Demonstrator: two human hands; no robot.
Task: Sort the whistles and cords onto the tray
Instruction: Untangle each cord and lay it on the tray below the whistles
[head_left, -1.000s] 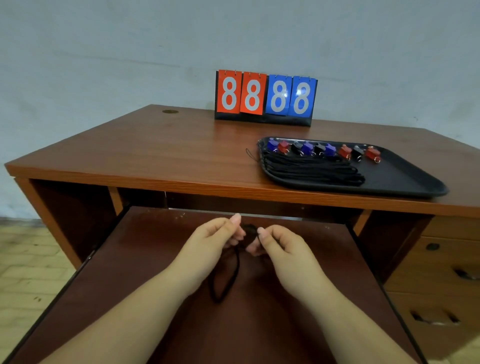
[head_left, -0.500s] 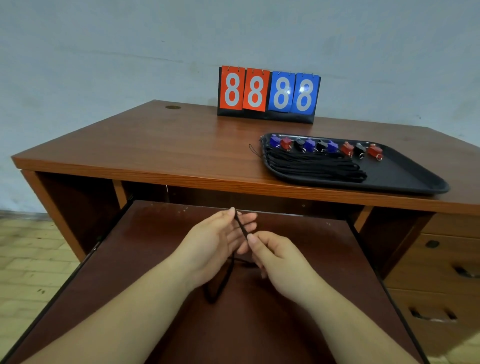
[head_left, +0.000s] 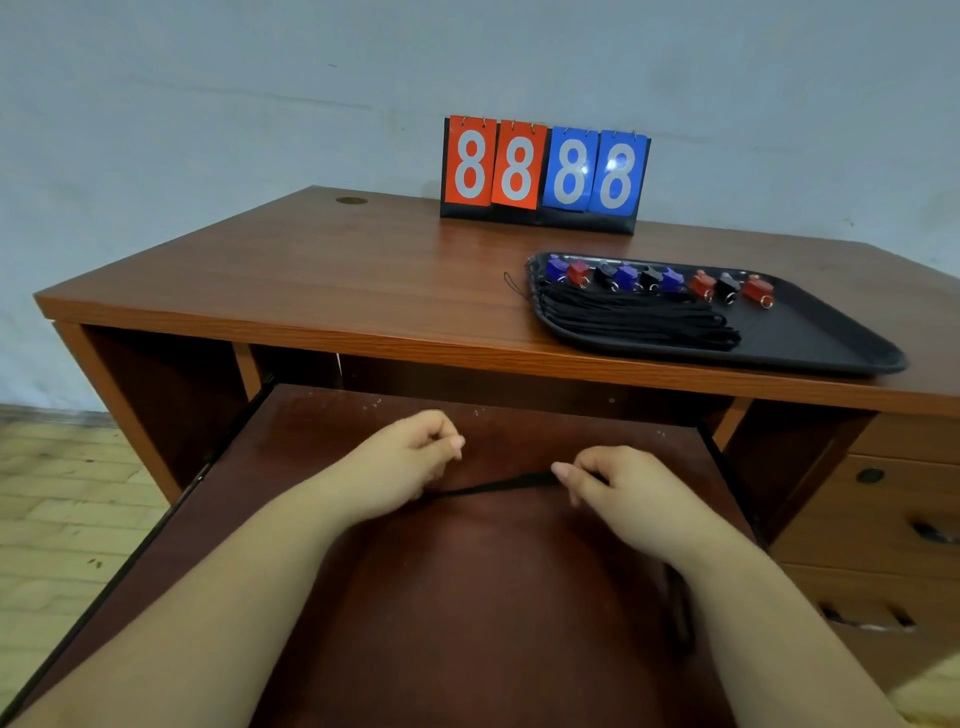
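A black cord (head_left: 493, 487) is stretched taut between my two hands above the pull-out shelf (head_left: 467, 597). My left hand (head_left: 410, 462) grips its left end with curled fingers. My right hand (head_left: 623, 483) pinches its right end. On the desk at the right sits a black tray (head_left: 810, 338). A row of several blue, red and black whistles (head_left: 660, 280) lines its far side, and a bundle of black cords (head_left: 634, 317) lies in front of them.
A flip scoreboard (head_left: 543, 174) reading 88 88 stands at the back of the wooden desk (head_left: 322, 280). Drawers (head_left: 883, 525) fill the desk's right side. A thin cord loop (head_left: 511, 286) hangs over the tray's left rim. Tiled floor lies left.
My hands have drawn apart sideways, pulling the cord out straight between them. Earlier they were close together with the cord hanging in a loop.
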